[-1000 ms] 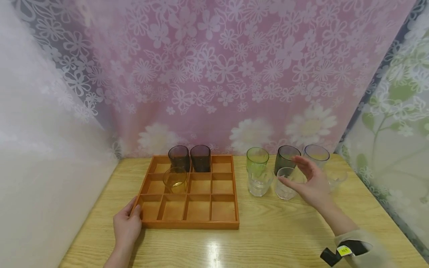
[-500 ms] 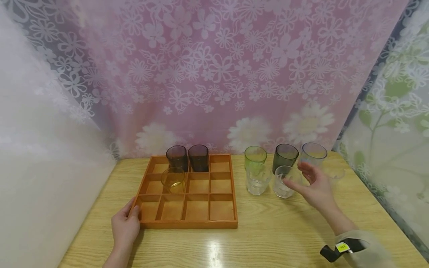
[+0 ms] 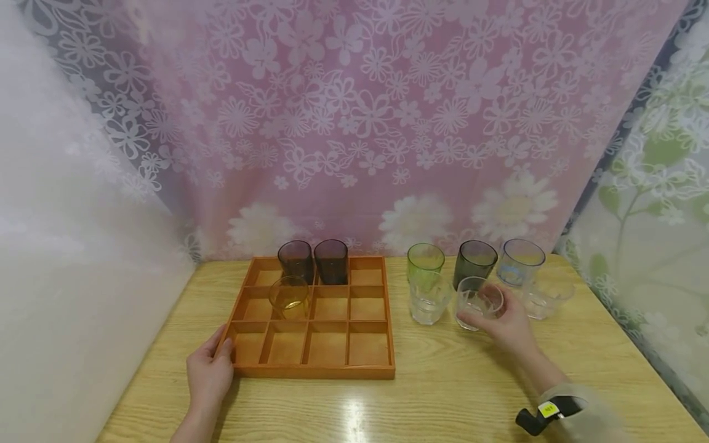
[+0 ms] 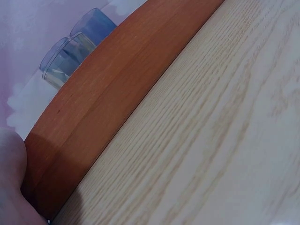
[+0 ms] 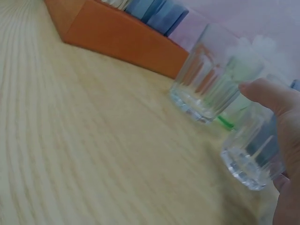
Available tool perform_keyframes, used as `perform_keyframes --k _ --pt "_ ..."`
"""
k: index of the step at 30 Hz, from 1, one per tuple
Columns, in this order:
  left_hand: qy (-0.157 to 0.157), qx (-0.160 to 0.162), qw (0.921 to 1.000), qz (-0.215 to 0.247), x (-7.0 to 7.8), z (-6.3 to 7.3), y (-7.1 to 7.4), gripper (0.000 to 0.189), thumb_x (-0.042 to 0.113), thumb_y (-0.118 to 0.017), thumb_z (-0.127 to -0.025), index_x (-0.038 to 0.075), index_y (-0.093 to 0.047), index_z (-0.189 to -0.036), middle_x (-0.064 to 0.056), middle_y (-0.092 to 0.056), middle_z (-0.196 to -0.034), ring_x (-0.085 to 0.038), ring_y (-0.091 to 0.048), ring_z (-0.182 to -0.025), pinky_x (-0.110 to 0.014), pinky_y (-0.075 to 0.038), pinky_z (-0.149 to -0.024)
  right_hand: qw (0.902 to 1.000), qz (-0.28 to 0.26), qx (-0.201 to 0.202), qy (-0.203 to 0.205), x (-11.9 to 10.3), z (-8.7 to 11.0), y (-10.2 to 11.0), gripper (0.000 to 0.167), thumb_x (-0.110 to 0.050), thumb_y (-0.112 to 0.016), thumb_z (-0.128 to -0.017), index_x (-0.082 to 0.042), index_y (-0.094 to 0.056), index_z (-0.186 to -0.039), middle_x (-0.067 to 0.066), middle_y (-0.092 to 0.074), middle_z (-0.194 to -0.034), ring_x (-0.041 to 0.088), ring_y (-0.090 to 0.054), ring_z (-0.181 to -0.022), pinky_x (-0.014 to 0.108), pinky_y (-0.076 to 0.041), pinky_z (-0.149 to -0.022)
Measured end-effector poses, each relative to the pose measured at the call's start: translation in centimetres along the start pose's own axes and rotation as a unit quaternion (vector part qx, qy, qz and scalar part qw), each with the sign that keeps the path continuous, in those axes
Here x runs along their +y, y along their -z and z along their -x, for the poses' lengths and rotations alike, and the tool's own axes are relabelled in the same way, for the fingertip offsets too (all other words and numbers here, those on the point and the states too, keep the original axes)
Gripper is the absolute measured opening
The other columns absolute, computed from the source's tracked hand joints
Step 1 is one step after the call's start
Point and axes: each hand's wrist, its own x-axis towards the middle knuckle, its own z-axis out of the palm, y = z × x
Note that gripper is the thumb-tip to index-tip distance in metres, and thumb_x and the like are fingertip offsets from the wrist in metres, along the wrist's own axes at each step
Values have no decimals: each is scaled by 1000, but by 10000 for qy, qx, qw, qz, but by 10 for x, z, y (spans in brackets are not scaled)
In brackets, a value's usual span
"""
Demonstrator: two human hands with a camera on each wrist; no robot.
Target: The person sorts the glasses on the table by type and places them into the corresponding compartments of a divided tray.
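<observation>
My left hand (image 3: 210,372) grips the front left corner of a wooden divided tray (image 3: 316,373), thumb at its rim. My right hand (image 3: 514,326) holds a clear drinking glass (image 3: 468,301) from its right side, the thumb across the front and the fingers behind it. In the right wrist view that glass (image 5: 248,161) looks tilted, with the thumb beside it. Left of it stands another clear glass (image 3: 429,304). Two dark purple glasses (image 3: 296,264) stand in the tray's back row, and an amber glass (image 3: 289,298) sits in its middle row.
Behind the clear glasses stand a green glass (image 3: 425,261), a dark grey glass (image 3: 475,261) and a blue-rimmed glass (image 3: 520,264). A clear glass cup (image 3: 545,301) is to the right of my right hand. A flowered curtain (image 3: 343,123) borders the table's back edge.
My right hand has come down from above the front clear glass and now holds its right side. My left hand and the tray have stayed in place.
</observation>
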Motion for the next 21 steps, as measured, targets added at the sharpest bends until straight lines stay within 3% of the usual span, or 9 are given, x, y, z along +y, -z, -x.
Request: perform_keyframes --k 2,9,16,21 --pt "1 -16 10000 7 0 0 1 41 1 -59 -105 -6 -60 -145 -25 -58 -144 -37 -52 -137 -1 -39 -83 9999 -50 99 111 3 -1 -5 88 -20 -94 -83 2 -46 -154 22 -58 -145 36 -54 -131 9 -43 -95" --pt "13 -33 10000 -91 -3 -1 1 41 2 -60 -106 -4 -60 -146 -23 -57 -147 -36 -50 -139 0 -37 -87 9992 -176 322 158 -3 -1 -13 84 -14 -95 -81 5 -50 -149 23 -60 -139 36 -56 -127 9 -44 -95" --pt "54 -58 10000 0 -1 0 1 42 2 -59 -106 -5 -59 -147 -24 -57 -147 -36 -49 -140 -1 -39 -88 9991 -130 329 226 -11 2 -12 84 -12 -94 -82 8 -48 -150 26 -60 -140 40 -56 -128 8 -44 -97" --pt "58 -54 10000 30 0 0 1 41 2 -59 -106 -5 -59 -146 -24 -57 -146 -36 -50 -139 -2 -39 -86 9987 -213 292 346 -17 4 -9 73 -8 -92 -84 7 -54 -143 24 -60 -138 36 -57 -129 10 -46 -99"
